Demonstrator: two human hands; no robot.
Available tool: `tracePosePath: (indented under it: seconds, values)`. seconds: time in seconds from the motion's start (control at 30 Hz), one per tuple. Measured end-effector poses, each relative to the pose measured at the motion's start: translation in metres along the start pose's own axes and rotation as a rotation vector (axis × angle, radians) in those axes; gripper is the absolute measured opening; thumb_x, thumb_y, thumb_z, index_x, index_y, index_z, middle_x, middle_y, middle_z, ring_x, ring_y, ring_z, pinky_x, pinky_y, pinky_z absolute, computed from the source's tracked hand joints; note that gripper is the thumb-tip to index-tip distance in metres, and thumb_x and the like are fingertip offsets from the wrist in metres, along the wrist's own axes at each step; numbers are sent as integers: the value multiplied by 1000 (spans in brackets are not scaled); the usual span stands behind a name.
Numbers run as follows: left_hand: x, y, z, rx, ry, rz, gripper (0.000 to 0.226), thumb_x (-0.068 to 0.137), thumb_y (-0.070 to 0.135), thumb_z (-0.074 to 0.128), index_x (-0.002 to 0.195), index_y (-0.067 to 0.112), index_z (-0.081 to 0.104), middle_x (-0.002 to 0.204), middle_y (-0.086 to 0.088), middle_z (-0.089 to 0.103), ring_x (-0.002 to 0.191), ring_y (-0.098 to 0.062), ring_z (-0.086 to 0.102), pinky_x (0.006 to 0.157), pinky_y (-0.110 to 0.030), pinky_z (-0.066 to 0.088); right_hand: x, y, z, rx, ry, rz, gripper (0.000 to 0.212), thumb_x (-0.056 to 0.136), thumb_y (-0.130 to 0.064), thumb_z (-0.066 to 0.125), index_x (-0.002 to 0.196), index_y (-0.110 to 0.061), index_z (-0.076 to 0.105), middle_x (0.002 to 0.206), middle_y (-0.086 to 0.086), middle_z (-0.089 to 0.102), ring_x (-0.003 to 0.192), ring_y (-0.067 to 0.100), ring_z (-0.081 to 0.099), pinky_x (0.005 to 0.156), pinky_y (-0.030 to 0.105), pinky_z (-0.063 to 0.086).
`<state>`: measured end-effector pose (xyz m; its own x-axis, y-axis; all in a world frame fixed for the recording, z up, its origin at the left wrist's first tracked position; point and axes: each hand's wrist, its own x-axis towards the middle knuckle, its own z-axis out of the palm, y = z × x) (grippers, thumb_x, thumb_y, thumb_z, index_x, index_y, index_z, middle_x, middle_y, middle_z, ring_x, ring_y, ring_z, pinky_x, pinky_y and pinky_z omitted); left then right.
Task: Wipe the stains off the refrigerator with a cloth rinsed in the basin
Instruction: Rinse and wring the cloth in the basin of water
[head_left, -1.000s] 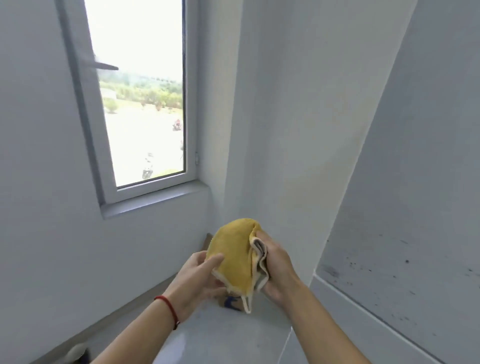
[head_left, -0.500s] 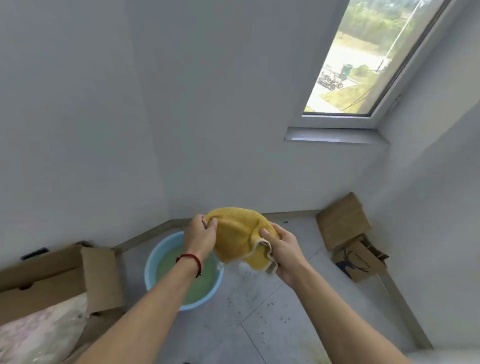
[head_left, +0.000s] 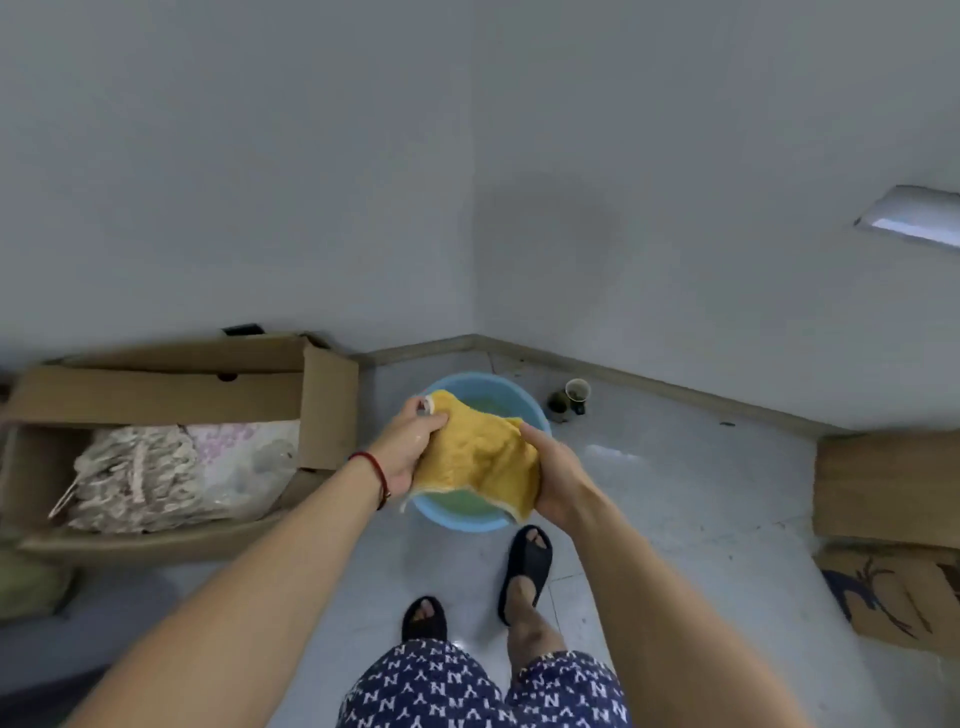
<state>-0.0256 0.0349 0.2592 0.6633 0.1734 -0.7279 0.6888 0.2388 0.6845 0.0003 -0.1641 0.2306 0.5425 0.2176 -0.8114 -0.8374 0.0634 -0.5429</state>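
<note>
The yellow terry cloth with a pale sewn edge (head_left: 475, 457) is stretched between both hands above the round light-blue plastic basin (head_left: 457, 519), which sits on the pale tiled floor (head_left: 675, 493) at about twelve o'clock from the person's feet. The left hand (head_left: 410, 449) grips the cloth's upper left corner in curled fingers, and the right hand (head_left: 558, 480) clamps the right edge, fingers wrapped round the fabric; the hands are apart with the cloth spread between them. The cloth hangs over the basin's greenish water, but whether its lower hem touches the water cannot be told. The refrigerator is not in view, so nothing here shows how much of its staining is gone. By my reading the work stands at the rinsing stage: the cloth has yet to be dipped or wrung, then carried to the refrigerator for wiping. At nine o'clock lies an open brown cardboard box (head_left: 322, 405) holding bundled fabric, at one o'clock a small dark cup (head_left: 574, 395) near the skirting, and at three o'clock flattened brown cardboard (head_left: 883, 483).
</note>
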Motion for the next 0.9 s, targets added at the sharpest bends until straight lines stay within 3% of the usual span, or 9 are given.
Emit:
tracePosePath:
  seconds: [0.1, 0.2, 0.3, 0.37, 0.5, 0.6, 0.7, 0.8, 0.9]
  values:
    - [33, -28, -20, -12, 160, -69, 14, 106, 13, 52, 118, 19, 58, 102, -6, 68, 83, -18, 66, 72, -36, 59, 56, 6, -8, -203, -18, 107, 46, 98, -19, 71, 141, -9, 59, 124, 9, 70, 113, 28, 68, 95, 46, 57]
    - [75, -68, -27, 37, 274, -146, 17, 106, 31, 53, 118, 23, 62, 116, -4, 71, 103, -22, 69, 91, -48, 59, 116, 20, -25, -400, -39, 194, 47, 90, -20, 80, 131, -4, 65, 117, 9, 73, 104, 26, 71, 85, 40, 60]
    - [142, -118, -22, 141, 316, -191, 16, 103, 44, 51, 104, 32, 63, 114, 0, 71, 105, -23, 68, 94, -51, 58, 188, 44, -39, -680, -4, 154, 36, 87, -31, 83, 115, -13, 69, 114, 5, 72, 104, 23, 68, 96, 43, 57]
    - [194, -153, -15, 177, 332, -219, 28, 97, 54, 49, 109, 31, 62, 115, -1, 70, 106, -25, 68, 96, -53, 56, 242, 60, -49, -864, 4, 56, 39, 91, -33, 78, 121, -13, 63, 114, 4, 66, 107, 25, 62, 98, 43, 52]
    - [304, -232, 2, 272, 404, -265, 38, 107, 42, 40, 125, 13, 56, 113, -5, 61, 102, -25, 59, 93, -35, 47, 355, 105, -72, -1144, -19, 47, 45, 104, -36, 58, 135, -14, 35, 116, 9, 57, 102, 33, 57, 84, 45, 48]
    - [375, -278, 6, 330, 387, -280, 38, 109, 34, 37, 136, 11, 51, 124, -8, 60, 110, -27, 57, 90, -31, 40, 418, 138, -85, -1205, 178, -5, 39, 102, -21, 54, 135, -23, 34, 117, 13, 54, 93, 34, 55, 73, 43, 45]
    - [435, -315, 6, 405, 450, -316, 38, 107, 26, 40, 141, 13, 47, 128, -8, 58, 122, -34, 57, 95, -35, 43, 470, 179, -85, -1298, 396, -86, 54, 97, -26, 54, 146, -30, 30, 148, 15, 30, 126, 41, 40, 88, 50, 47]
    - [466, -324, 24, 375, 539, -437, 58, 100, 46, 40, 155, 41, 22, 157, -16, 31, 137, -44, 41, 112, -54, 36, 499, 207, -72, -1207, 466, -183, 59, 99, -47, 46, 154, -43, 24, 165, 12, 9, 142, 44, 24, 109, 61, 34]
    - [475, -327, 45, 314, 531, -455, 57, 98, 60, 37, 152, 44, 25, 144, -19, 31, 127, -42, 47, 110, -50, 36, 511, 221, -47, -930, 459, -172, 50, 101, -51, 50, 149, -35, 46, 166, 16, 10, 148, 40, 17, 122, 48, 13]
